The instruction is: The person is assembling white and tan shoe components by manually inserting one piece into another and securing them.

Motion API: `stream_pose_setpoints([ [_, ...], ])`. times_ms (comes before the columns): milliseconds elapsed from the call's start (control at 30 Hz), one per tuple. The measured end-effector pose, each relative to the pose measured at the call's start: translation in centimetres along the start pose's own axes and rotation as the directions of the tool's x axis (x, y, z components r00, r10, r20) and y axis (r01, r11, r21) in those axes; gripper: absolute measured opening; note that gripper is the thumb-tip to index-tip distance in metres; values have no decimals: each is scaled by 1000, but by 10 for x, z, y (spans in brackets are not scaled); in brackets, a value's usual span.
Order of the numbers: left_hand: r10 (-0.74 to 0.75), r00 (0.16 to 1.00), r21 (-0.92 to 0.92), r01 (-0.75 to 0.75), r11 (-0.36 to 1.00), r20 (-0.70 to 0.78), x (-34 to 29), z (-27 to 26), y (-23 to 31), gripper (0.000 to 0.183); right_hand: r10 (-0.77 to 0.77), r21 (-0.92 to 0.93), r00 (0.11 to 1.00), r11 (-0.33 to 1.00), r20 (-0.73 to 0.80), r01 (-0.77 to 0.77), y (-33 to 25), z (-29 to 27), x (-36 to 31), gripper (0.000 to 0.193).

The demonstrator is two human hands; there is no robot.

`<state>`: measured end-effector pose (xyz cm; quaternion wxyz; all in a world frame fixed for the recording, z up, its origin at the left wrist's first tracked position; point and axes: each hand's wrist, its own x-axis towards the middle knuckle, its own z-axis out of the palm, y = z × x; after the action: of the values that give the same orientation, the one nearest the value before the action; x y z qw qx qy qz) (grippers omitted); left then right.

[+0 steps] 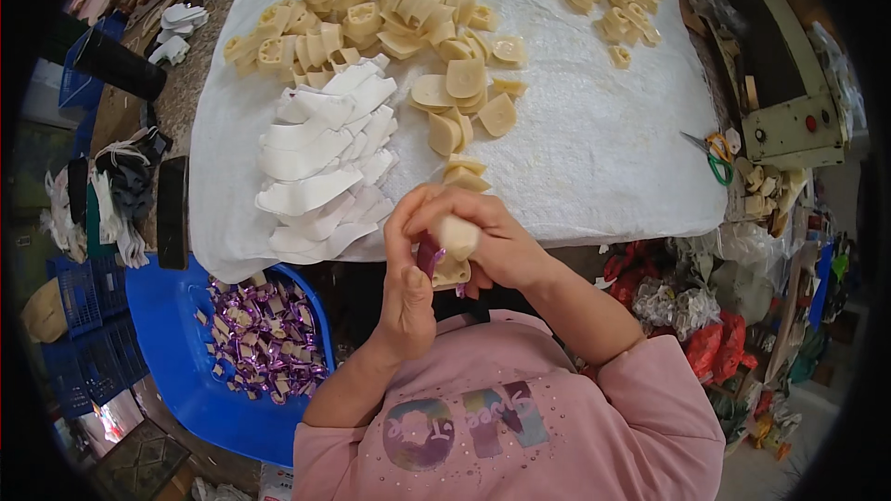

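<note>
Close to my body, at the table's front edge, both hands are closed around a beige plastic shoe heel. A strip of shiny purple material lies against it, on the side of my left hand. My left hand supports the piece from the left, thumb pointing up. From the right and above, my right hand grips it, its fingers partly hidden. Just beyond my hands lie a few loose beige heels. To their left is an overlapping stack of white curved pieces.
A white cloth covers the table. Beige heels are heaped at the back, with a smaller group at far right. Green-and-orange-handled scissors lie at the right edge. A blue tub holds purple-wrapped pieces at lower left.
</note>
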<state>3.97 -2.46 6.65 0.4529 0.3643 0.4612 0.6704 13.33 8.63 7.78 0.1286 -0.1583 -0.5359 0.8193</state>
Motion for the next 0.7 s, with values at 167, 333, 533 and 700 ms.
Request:
stream_pose_setpoints([
  [167,150,987,278,-128,952,-58,-3,7,-4,67,-246,-140,969,959,15,246,28,2,-1,12],
  [333,230,964,375,-164,912,-136,0,3,-9,55,-388,-296,922,879,15,374,44,10,-7,21],
  [533,169,940,181,-118,976,-296,6,6,-8,37,-450,-135,890,888,-71,438,44,21,-5,36],
  [700,234,949,237,-183,954,-210,4,3,-10,39,-552,-379,832,783,-58,493,42,20,-2,36],
])
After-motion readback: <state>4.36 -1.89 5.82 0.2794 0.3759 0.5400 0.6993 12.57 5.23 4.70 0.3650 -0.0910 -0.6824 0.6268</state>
